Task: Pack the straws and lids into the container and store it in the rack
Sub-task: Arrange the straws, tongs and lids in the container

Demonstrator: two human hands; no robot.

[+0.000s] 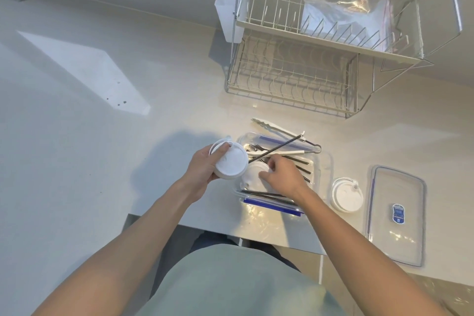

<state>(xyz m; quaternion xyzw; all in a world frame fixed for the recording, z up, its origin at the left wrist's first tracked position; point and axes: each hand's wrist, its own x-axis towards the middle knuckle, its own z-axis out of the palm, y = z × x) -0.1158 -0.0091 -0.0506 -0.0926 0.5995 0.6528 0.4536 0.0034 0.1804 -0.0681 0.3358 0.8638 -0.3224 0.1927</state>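
A clear rectangular container [316,161] with blue clips sits on the counter in front of me. Dark straws [298,160] and forks lie inside it, and one long straw [277,147] leans across its rim. My left hand [205,167] holds a stack of white round lids [230,163] just left of the container. My right hand [280,174] reaches into the container, fingers curled over a white lid [252,174] lying there; the grip itself is hidden. Another white lid [346,194] rests on the counter to the right. The two-tier wire rack [295,79] stands behind.
The container's clear cover [396,213] with a blue label lies at the far right by the counter edge. White tongs [282,132] rest behind the container. A plastic bag [346,20] lies on the rack's upper tier. A white cutlery holder [228,7] hangs on the rack's left side.
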